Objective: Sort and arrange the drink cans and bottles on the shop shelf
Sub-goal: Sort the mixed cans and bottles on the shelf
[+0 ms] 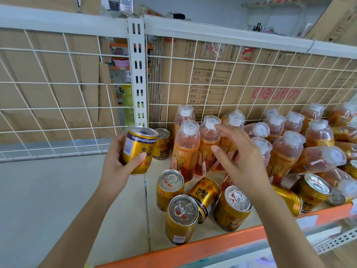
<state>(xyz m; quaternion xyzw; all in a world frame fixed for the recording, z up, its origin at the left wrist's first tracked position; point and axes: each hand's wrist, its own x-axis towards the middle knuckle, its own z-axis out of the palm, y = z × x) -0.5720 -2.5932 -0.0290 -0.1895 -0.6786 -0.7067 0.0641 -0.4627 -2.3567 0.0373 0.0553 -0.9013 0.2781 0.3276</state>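
Note:
My left hand (117, 161) grips a gold drink can (140, 149) upside down, lifted above the shelf near the white upright post. My right hand (237, 159) hovers open, fingers spread, just in front of the standing orange bottles (186, 149) with clear caps. One gold can (163, 143) stands at the back beside the post. Several more gold cans stand or lie near the front edge: an upright can (170, 188), another upright can (181, 217), a lying can (204, 196) and one more upright can (232, 207). More bottles (286, 149) lie jumbled to the right.
The beige shelf board (123, 219) has an orange front rail (212, 246). A white wire grid (58, 93) forms the back, with cardboard boxes (270, 78) behind it. A white slotted post (138, 74) divides the two bays.

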